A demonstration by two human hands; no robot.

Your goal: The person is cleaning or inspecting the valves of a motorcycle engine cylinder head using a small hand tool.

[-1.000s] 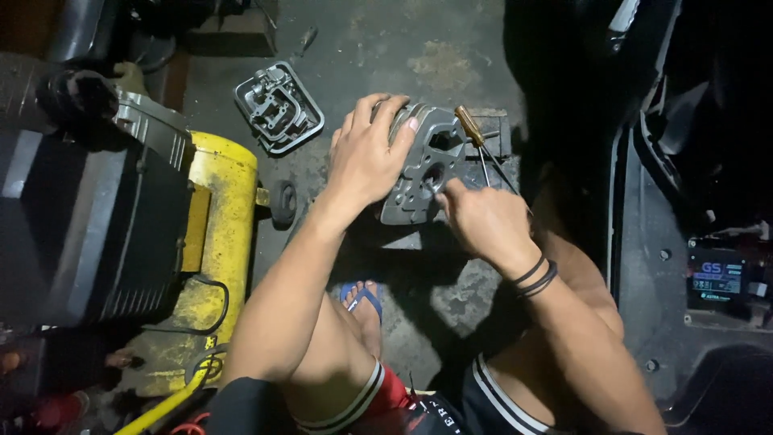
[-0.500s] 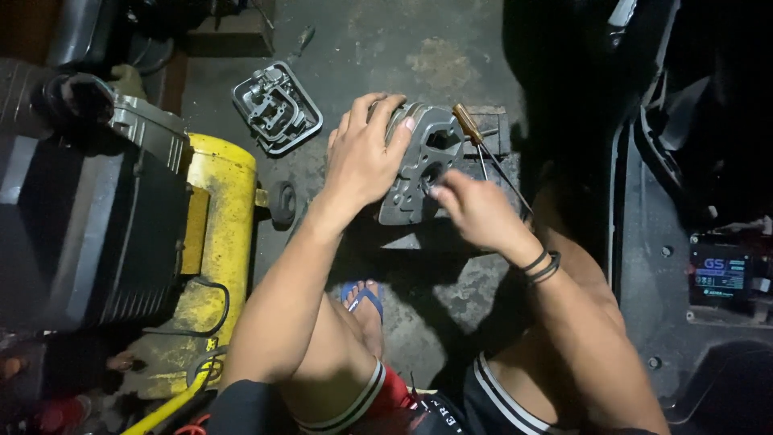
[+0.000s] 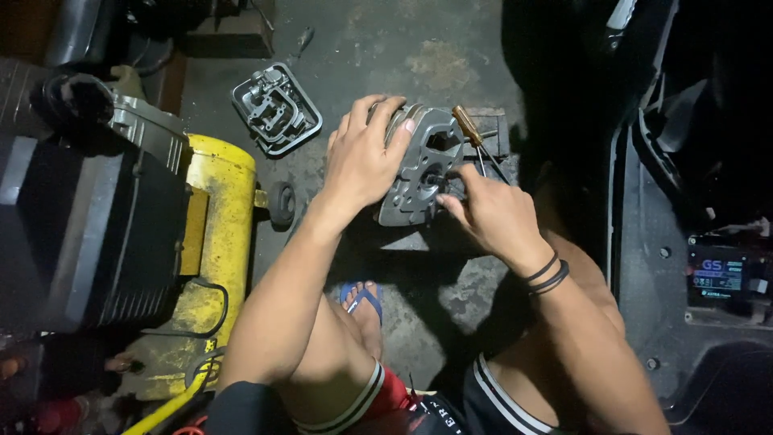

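- The grey metal engine part (image 3: 419,173) stands on a block on the concrete floor (image 3: 386,40), between the two hands.
- The left hand (image 3: 362,157) is clamped over its left side, fingers curled across the top edge.
- The right hand (image 3: 491,213) has its fingertips (image 3: 447,201) pinched against the part's face; what they grip, I cannot tell.
- A wooden-handled screwdriver (image 3: 471,133) lies just beside the part, above the right hand.
- A grey metal cover (image 3: 276,109) lies apart, upper left.
- A yellow compressor tank (image 3: 213,242) sits at left.
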